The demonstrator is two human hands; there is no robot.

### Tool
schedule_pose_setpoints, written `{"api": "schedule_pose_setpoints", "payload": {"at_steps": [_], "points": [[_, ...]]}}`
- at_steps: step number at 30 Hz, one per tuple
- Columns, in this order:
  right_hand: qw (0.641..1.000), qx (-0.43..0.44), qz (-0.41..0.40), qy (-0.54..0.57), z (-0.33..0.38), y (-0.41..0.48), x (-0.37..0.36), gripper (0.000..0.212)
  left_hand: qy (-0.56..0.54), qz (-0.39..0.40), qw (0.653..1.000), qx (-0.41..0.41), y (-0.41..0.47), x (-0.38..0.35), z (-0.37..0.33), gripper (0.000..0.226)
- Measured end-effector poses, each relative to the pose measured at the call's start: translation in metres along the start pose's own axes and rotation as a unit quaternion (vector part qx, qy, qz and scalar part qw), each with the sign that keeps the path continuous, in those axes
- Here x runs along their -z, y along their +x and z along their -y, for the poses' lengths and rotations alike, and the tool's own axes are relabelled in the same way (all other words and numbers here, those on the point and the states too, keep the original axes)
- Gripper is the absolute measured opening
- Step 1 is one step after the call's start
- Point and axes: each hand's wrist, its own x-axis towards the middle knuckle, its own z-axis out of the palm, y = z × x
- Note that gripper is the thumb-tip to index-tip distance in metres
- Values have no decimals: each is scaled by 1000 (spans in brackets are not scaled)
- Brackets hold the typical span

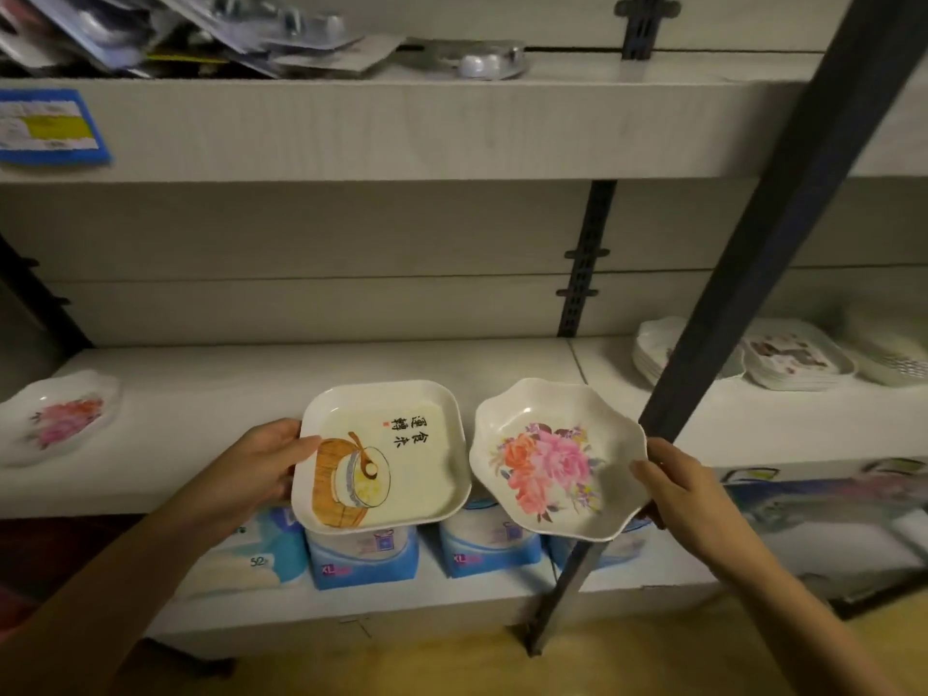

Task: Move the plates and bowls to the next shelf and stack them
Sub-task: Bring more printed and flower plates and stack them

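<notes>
My left hand grips the left rim of a square white plate printed with a basket drawing and black characters. My right hand holds the right rim of a scalloped white plate with pink flowers. Both plates hang side by side in front of the middle shelf, tilted toward me. Another scalloped flower plate lies at the shelf's far left. On the neighbouring shelf section to the right stand stacks of scalloped plates and square plates.
A dark metal upright slants between the two shelf sections, just right of the flower plate. Blue-and-white packs fill the lower shelf under the plates. Packaged goods crowd the top shelf. A further white stack sits at the far right.
</notes>
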Motion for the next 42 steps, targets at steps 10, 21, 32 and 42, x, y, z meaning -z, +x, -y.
{"api": "schedule_pose_setpoints", "payload": {"at_steps": [10, 21, 32, 42], "points": [[1000, 6, 4, 7, -55, -25, 82, 21, 46, 42, 998, -25, -21, -79, -31, 15], [1000, 9, 23, 1, -142, -8, 206, 20, 8, 19, 1000, -15, -64, -217, -52, 14], [999, -1, -10, 32, -181, 20, 255, 19, 9, 31, 999, -30, -51, -287, -85, 13], [998, -2, 59, 18, -217, 98, 314, 18, 1, -46, 999, -11, -40, -366, -105, 10]]}}
